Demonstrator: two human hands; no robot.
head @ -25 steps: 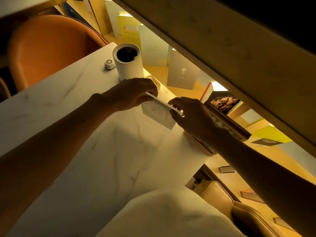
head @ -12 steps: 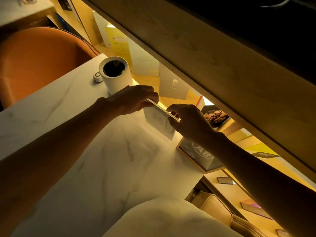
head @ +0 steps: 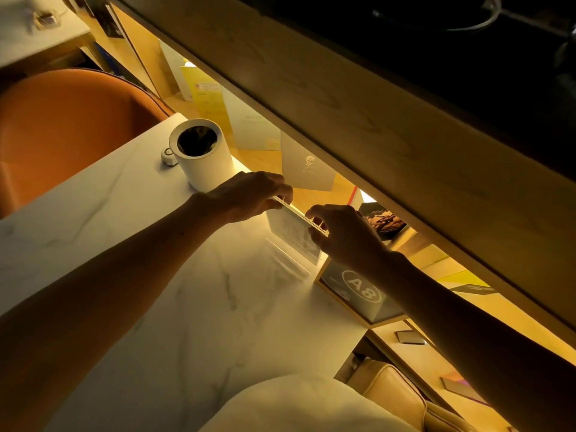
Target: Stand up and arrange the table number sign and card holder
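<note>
A clear acrylic card holder (head: pixel 293 232) stands upright near the far edge of the white marble table (head: pixel 156 275), with a pale card inside. My left hand (head: pixel 249 194) pinches its top left corner and my right hand (head: pixel 343 235) pinches its top right corner. Just right of it, a wood-framed table number sign (head: pixel 361 291) marked "A8" leans at the table's far right corner, partly hidden under my right forearm.
A white cylinder container (head: pixel 202 157) with a dark opening stands behind my left hand, a small white puck (head: pixel 168 157) beside it. An orange chair (head: pixel 68 126) is at left, a cream chair (head: pixel 399 400) at lower right. A lit wooden shelf (head: pixel 374 126) with cards runs past the table.
The view has shifted, and the A8 sign has come into view right of the holder. The card holder now stands more upright on the table, both hands still on its top edge.
</note>
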